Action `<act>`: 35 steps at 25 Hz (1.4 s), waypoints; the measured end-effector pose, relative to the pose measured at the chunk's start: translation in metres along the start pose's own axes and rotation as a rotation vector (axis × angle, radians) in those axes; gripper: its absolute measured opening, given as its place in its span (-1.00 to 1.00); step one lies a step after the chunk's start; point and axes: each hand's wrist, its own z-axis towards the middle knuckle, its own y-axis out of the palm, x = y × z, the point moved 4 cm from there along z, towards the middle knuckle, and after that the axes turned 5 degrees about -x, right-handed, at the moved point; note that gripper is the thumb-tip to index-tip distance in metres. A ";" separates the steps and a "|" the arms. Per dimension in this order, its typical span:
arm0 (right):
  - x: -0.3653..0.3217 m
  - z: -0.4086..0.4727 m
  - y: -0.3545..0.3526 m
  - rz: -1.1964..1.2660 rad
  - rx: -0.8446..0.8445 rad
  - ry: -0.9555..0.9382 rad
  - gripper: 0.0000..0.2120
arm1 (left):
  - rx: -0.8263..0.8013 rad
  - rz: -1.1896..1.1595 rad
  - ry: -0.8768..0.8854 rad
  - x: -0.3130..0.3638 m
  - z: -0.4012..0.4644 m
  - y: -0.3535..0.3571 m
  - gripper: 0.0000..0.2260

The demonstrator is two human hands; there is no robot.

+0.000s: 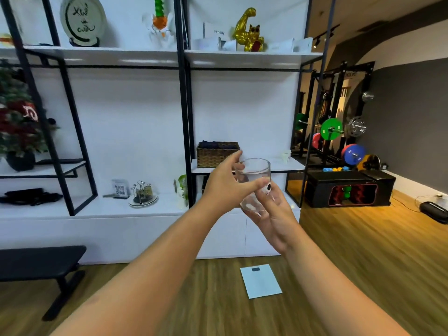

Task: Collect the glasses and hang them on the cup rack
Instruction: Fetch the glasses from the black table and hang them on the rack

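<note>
Holding a clear round drinking glass upright in mid-air, both hands are sharing the grip. The right hand is cupping its base from below, thumb lying up the near wall, probably taking the weight. The left hand is wrapping the side, thumb across the front and fingers reaching behind the rim, probably steadying it for a handover or for turning it over. The small metal cup rack on its round plate is standing well apart, lower left on the white shelf, with what look like yellowish glasses already on it. Hanging is not yet done; carrying leftward seems next.
</note>
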 end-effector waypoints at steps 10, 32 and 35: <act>0.001 0.152 -0.081 0.479 0.091 0.095 -0.69 | 0.070 -0.031 -0.044 -0.031 0.159 0.029 -0.07; 0.099 0.478 -0.109 0.556 0.044 0.098 -0.81 | 0.231 -0.012 -0.058 -0.223 0.394 -0.080 -0.51; 0.126 0.519 -0.096 0.598 0.054 0.122 -0.80 | 0.249 0.048 -0.049 -0.259 0.411 -0.116 -0.65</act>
